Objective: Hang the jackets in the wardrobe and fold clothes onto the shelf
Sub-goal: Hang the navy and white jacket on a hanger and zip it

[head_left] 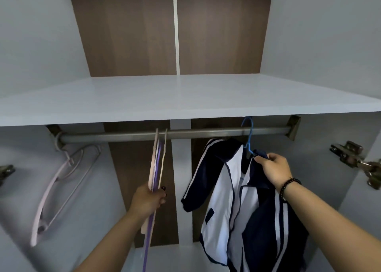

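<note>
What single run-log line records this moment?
left hand: grips empty plastic hangers | right hand: holds navy-and-white jacket | blue hanger: on metal rail

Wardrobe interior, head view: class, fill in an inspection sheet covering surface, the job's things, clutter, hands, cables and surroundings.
Surface: pale grey wardrobe shelf, nothing seen on it.
Job's things: navy and white striped jacket on a thin blue hanger, hooked over the grey metal rail; bunch of pink, purple and cream hangers on the rail; lone pale pink hanger at the rail's left end.
Clutter: nothing seen.
Hands: left hand grips the hanger bunch; right hand pinches the jacket's collar below the hook.
Cables: nothing seen.
Surroundings: brown wood back panels; metal door hinge at right.
</note>
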### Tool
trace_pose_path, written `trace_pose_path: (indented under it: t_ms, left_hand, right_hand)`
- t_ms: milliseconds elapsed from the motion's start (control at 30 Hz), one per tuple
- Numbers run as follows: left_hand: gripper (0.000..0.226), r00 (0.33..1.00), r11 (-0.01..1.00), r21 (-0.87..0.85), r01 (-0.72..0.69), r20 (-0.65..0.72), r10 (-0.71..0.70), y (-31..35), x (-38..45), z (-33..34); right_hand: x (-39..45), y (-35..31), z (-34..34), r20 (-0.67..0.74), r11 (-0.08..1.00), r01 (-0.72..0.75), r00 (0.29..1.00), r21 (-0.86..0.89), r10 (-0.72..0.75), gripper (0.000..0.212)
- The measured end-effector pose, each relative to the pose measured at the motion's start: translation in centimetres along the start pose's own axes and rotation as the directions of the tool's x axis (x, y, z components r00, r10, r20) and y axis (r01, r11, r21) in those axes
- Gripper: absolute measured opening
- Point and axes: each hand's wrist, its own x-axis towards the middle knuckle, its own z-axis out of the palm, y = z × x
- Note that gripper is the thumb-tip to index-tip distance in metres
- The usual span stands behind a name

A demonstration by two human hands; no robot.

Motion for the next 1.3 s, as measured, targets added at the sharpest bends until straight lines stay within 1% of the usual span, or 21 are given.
trace_pose_path:
  t_ms: [67, 133, 267, 333, 400, 467, 567, 633, 800, 867, 1000, 1067, 1133, 1233, 1300]
  left_hand:
    - [0.009, 1.0, 0.997, 0.08, -0.011, -0.028, 0.014, -0.4, -0.1, 0.2]
    - [0.01, 1.0, 0.994, 0.109, -0.002, -0.029, 0.005, -0.4, 0.2, 0.5]
    - [0.006, 0.998, 0.996, 0.069, 0.049, 0.028, -0.051, -0.4, 0.6, 1.4]
    - [0.003, 1.0, 0.997, 0.076, 0.028, 0.002, -0.028, -0.6, 0.4, 1.9]
    - [0.007, 0.999, 0.998, 0.065, -0.008, -0.033, 0.01, -0.7, 0.2, 2.2]
    - [0.014, 1.0, 1.0, 0.004, -0.009, -0.018, 0.009, -0.5, 0.0, 2.3]
    - [0.014, 0.998, 0.997, -0.07, 0.04, 0.041, -0.037, -0.1, -0.1, 2.0]
    - [0.014, 0.996, 0.998, -0.056, 0.043, 0.077, -0.039, 0.3, -0.2, 1.6]
    - [0.011, 0.994, 1.0, 0.011, -0.008, 0.106, 0.007, 1.1, -0.9, 0.5]
    - [0.01, 0.994, 0.999, 0.029, -0.019, 0.107, 0.016, 1.2, -1.0, 0.1]
    - [0.011, 0.996, 0.999, 0.034, 0.004, 0.087, -0.007, 1.3, -1.1, -0.9]
    - [0.015, 0.998, 0.997, 0.075, 0.006, 0.067, -0.011, 1.2, -1.1, -1.5]
    - [0.021, 0.999, 0.983, 0.182, -0.031, 0.017, 0.028, 1.1, -1.1, -2.0]
    - [0.019, 0.994, 0.904, 0.416, -0.099, -0.001, 0.11, 0.7, -0.9, -2.7]
    - [0.016, 0.99, 0.862, 0.494, -0.116, -0.015, 0.141, 0.5, -1.0, -3.1]
  right_hand:
    - [0.5, 0.2, 0.6, -0.015, 1.0, -0.024, 1.0, -0.014, 0.024, 0.038]
    - [1.0, 0.4, 1.0, -0.021, 0.999, -0.04, 0.999, -0.032, 0.039, 0.038]
    - [1.4, 1.4, 1.1, 0.01, 0.993, -0.058, 0.998, -0.102, 0.059, 0.024]
    - [1.6, 2.2, 0.9, 0.015, 0.992, -0.051, 0.999, -0.118, 0.053, 0.024]
    - [1.9, 2.5, 0.7, 0.021, 0.992, -0.045, 0.999, -0.121, 0.048, 0.026]
    - [2.2, 2.6, 0.5, 0.034, 0.992, -0.047, 0.998, -0.121, 0.051, 0.026]
    - [2.5, 2.7, 0.2, 0.046, 0.993, -0.049, 0.997, -0.111, 0.054, 0.026]
    - [2.6, 2.8, 0.2, 0.045, 0.993, -0.047, 0.998, -0.109, 0.052, 0.026]
    - [2.6, 2.9, 0.5, 0.042, 0.994, -0.047, 0.998, -0.101, 0.052, 0.03]
    - [2.5, 2.9, 0.7, 0.041, 0.994, -0.051, 0.998, -0.097, 0.055, 0.03]
    - [2.5, 2.8, 0.9, 0.043, 0.993, -0.057, 0.997, -0.105, 0.062, 0.028]
    - [2.4, 2.9, 1.1, 0.043, 0.992, -0.059, 0.997, -0.112, 0.064, 0.026]
    - [2.4, 3.0, 1.3, 0.042, 0.992, -0.057, 0.997, -0.114, 0.062, 0.024]
    - [2.3, 2.9, 1.8, 0.04, 0.991, -0.056, 0.997, -0.123, 0.062, 0.023]
    - [2.2, 2.9, 2.1, 0.041, 0.991, -0.06, 0.997, -0.119, 0.065, 0.024]
